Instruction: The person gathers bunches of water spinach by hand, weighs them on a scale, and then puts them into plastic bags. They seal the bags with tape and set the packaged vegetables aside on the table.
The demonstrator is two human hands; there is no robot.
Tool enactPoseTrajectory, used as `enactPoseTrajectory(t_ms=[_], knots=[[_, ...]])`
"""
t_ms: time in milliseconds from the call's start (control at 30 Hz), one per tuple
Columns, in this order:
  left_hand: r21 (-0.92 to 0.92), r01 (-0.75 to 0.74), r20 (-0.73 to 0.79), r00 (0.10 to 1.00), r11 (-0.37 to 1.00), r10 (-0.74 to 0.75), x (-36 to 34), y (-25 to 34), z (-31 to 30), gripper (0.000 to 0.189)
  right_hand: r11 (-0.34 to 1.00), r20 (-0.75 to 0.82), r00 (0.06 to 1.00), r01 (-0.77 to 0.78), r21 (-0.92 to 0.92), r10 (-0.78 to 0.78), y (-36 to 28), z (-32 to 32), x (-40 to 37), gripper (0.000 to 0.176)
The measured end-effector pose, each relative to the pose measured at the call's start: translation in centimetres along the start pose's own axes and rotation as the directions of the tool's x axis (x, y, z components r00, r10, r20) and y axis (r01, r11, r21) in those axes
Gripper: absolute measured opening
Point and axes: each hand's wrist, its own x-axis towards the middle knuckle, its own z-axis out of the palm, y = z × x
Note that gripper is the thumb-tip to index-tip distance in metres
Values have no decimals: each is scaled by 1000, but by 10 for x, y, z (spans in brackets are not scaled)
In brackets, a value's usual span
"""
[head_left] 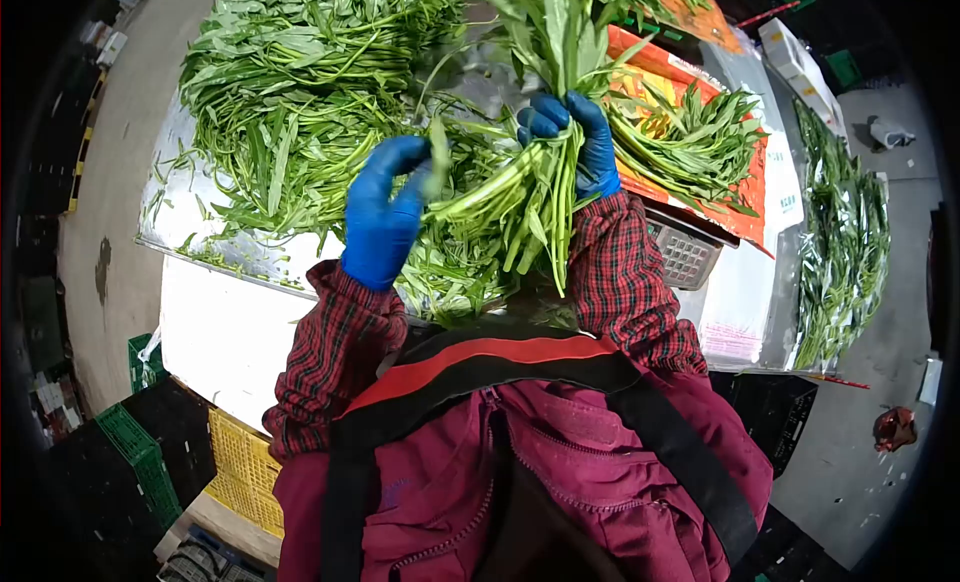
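My right hand (585, 142), in a blue glove, is closed around a bunch of water spinach (545, 187). Its leaves point away from me and the cut stems hang towards my body. To the left, my gloved left hand (380, 212) has its thumb and fingertips curled about a motion-blurred green leaf (437, 160), apart from the bunch. Below both hands lie loose leaves and stems (450, 272). A large heap of water spinach (290, 102) covers the metal tabletop (165, 207) at the left.
More water spinach (690, 147) rests on an orange printed sheet (755, 197) at the right, over a scale with a keypad (683, 257). Wrapped greens (840, 242) lie along the far right. Yellow (245, 472) and green crates (140, 457) stand at lower left. A white box (800, 67) sits upper right.
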Motion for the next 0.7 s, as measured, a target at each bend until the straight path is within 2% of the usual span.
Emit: enactPoseTrajectory(t_ms=[67,100,167,200,233,300,367,433,467,500,533,567,633,667,700], knots=[[191,-125,-153,976,974,156,-1,8,-18,5,999,-139,990,32,4,-31,-2,-7,5,20],[143,-212,-180,955,967,236,-9,9,-22,5,998,-138,990,44,37,-39,-5,-14,8,15],[402,-325,119,946,856,303,-24,15,-21,12,998,-119,993,-3,65,11,-4,-18,13,14],[517,-392,160,918,761,364,-27,18,-5,21,998,-108,994,20,59,-13,-1,-13,16,14],[638,-518,325,852,570,410,-25,15,2,28,998,-127,991,37,42,-31,2,-13,19,14],[683,-612,494,790,400,363,-24,0,14,29,996,-185,979,88,-12,-89,9,-17,26,13],[664,-600,501,800,446,330,-25,-14,11,22,991,-194,973,133,11,-128,8,-17,31,13],[520,-484,446,856,703,260,-26,-15,2,14,989,-255,958,144,26,-133,-3,-15,28,12],[461,-458,490,846,760,213,-29,-14,-7,9,988,-254,957,152,22,-142,-8,-15,28,11],[507,-397,523,847,765,93,-31,-11,-17,11,987,-238,960,161,23,-151,-11,-7,26,11],[557,-336,547,837,759,-31,-33,-5,-25,14,977,-296,931,207,-52,-213,-12,-7,28,11],[502,-315,547,837,805,-13,-37,5,-29,10,961,-350,896,244,-128,-274,-13,-8,29,11],[319,-95,584,803,943,-117,-43,17,-25,11,938,-385,856,306,-162,-346,-7,-6,35,12],[265,99,645,722,959,-252,-47,22,-19,14,932,-397,843,329,-152,-362,-3,-4,38,12],[191,303,611,708,934,-355,-55,21,-7,18,926,-393,840,358,-118,-375,3,4,39,15]])
